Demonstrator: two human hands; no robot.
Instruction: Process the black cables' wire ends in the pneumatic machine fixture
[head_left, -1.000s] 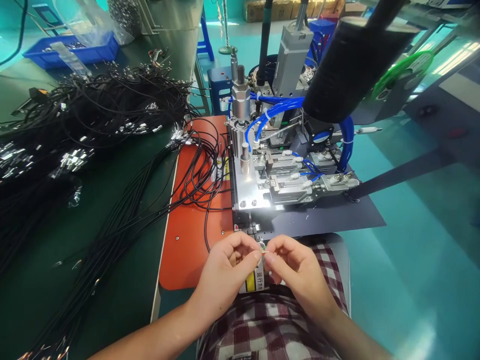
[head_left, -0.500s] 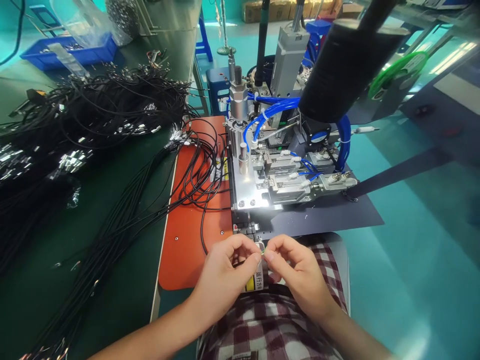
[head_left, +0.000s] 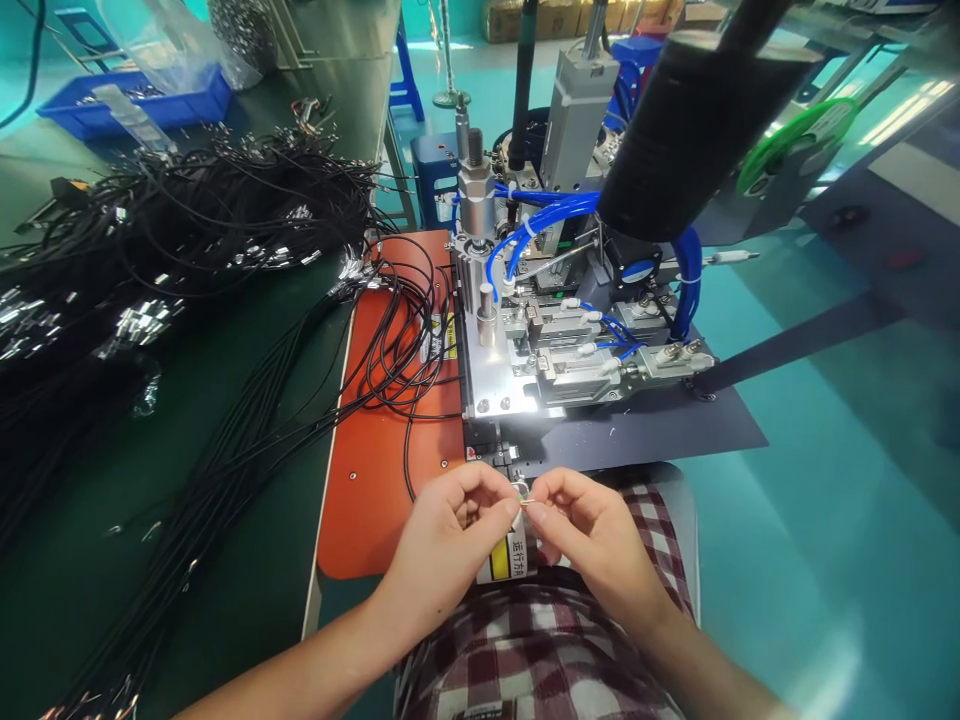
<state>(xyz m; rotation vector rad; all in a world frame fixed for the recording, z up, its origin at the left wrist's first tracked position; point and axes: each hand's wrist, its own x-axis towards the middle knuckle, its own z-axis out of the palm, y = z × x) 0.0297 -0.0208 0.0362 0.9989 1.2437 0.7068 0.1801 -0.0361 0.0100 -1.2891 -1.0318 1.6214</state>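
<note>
Bright daylight, glare on metal plate (head_left: pixel 495 395), edges warped, perhaps soft.

Between left hand (head_left: pixel 448 545), right hand (head_left: pixel 594 540): tiny part (head_left: pixel 523 497), unidentifiable; yellow label (head_left: pixel 508 562) half hidden.

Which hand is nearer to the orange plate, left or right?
Left. The left hand lies over the near right corner of the orange plate; the right hand is apart, further right. Both pinch a small metal part.

Dark green worktop (head_left: pixel 247 600) here, a big tangle of black cables (head_left: pixel 150 230) heaped across its left, a blue tray (head_left: pixel 142 100) at the far end. An orange mat (head_left: pixel 375 480) lies along the right edge, cable loops (head_left: pixel 405 340) draped over it, a pneumatic fixture (head_left: pixel 540 350) just beside.
</note>
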